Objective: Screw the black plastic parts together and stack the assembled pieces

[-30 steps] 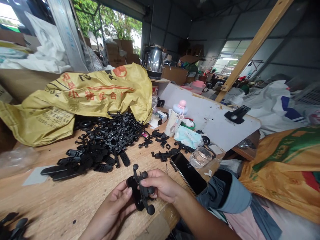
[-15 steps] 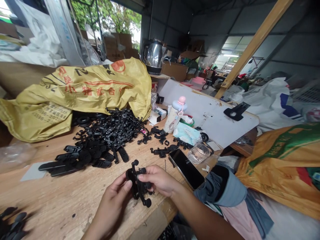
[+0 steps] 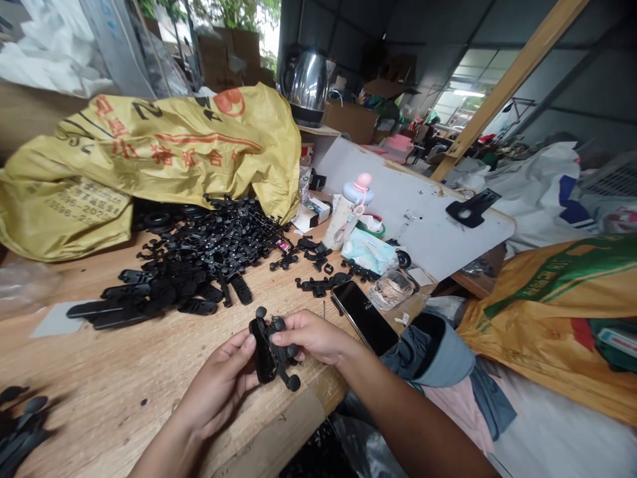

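Near the table's front edge, a black plastic part with round-ended arms is held between both hands. My left hand is closed on its flat, dark side, thumb on top. From the right, my right hand pinches the part near its round knobs. Beyond the hands lies a large heap of black plastic pieces, with flat black pieces at its near side. A few loose black parts rest just past my right hand.
A phone, a glass dish, a blue tissue pack and a bottle stand on the right of the wooden table. A yellow sack lies behind the heap. More black parts are at the lower left.
The black part has turned in the hands, showing more of its flat dark side. The camera view has shifted slightly, so the table and its items appear higher.
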